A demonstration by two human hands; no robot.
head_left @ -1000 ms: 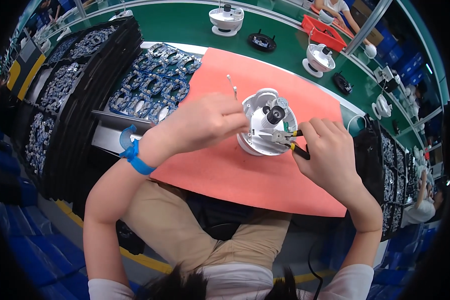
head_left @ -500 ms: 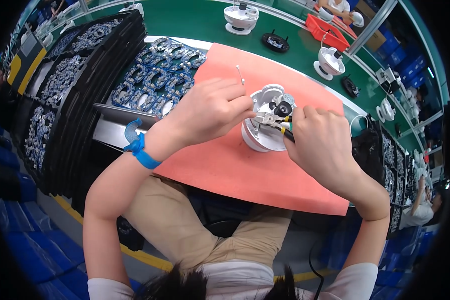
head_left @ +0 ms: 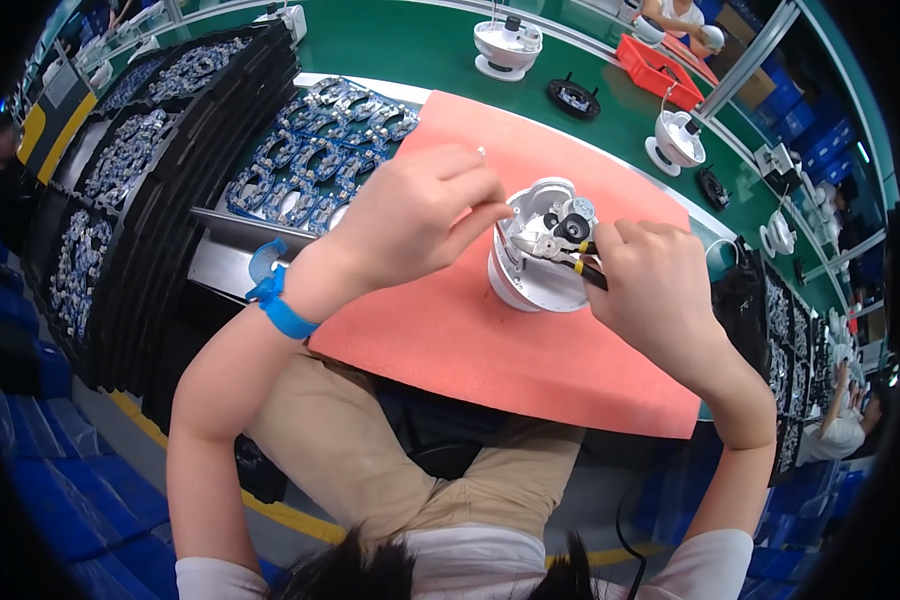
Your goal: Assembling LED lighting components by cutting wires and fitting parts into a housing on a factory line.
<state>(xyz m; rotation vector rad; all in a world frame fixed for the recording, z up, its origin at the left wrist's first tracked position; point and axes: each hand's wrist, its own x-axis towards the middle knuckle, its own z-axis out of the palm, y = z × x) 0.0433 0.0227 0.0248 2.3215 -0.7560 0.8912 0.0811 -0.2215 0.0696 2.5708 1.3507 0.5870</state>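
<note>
On the salmon-coloured mat stands a white round plastic housing (head_left: 510,287), open at the top, with a small grey motor-like part (head_left: 582,207) and a black round part (head_left: 575,228) inside. My right hand (head_left: 655,275) grips pliers (head_left: 592,272) with black and yellow handles. Their metal jaws lie over the inside of the housing, towards its left wall. At the housing's left rim my left hand (head_left: 430,205) is closed in a pinch on a thin wire, whose white end (head_left: 481,151) pokes out above the fingers. The fingertips partly hide the wire.
Left of the mat (head_left: 450,350) lie blue circuit boards (head_left: 320,150), beside stacked black trays (head_left: 210,120) of boards. Farther off on the green bench are white housings (head_left: 508,48), black round parts (head_left: 574,98) and a red bin (head_left: 660,72). Another person (head_left: 685,22) sits across.
My left fingertips have moved slightly up, apart from the plier jaws. Less of the wire's white end sticks out above them. The whole view has shifted a little.
</note>
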